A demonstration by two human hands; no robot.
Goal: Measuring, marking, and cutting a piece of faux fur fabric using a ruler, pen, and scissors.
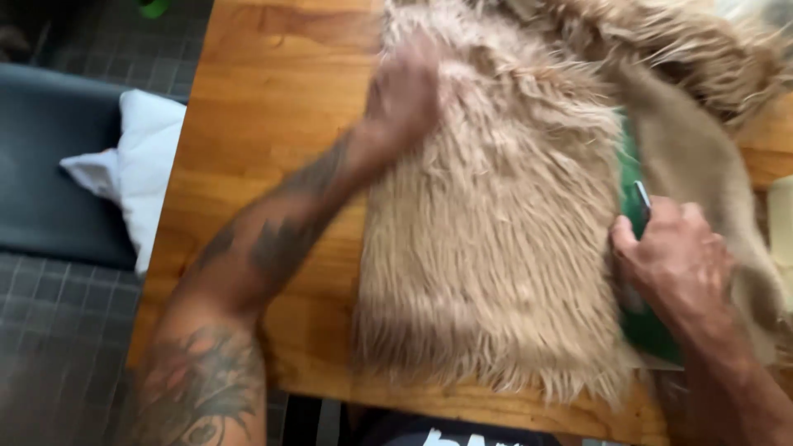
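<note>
While the left hand lies flat on the upper left part of a beige fake-fur piece, its fingers are spread and pressing into the long hairs, so its grip is wide and it holds nothing closed (the hand is a little blurred). This fur piece lies on a wooden desk and covers most of the middle of it. At the right edge of the fur, the right hand has its grip closed around a thin tool with a grey metal tip; I cannot tell what kind of tool it is. The tip points away from the person and is just beside the fur edge, above a green sheet that shows between the fur and a smooth beige cloth backing. More fur is folded at the top right. Left of the desk, a white cushion rests on a dark seat, above a grey tiled floor.
</note>
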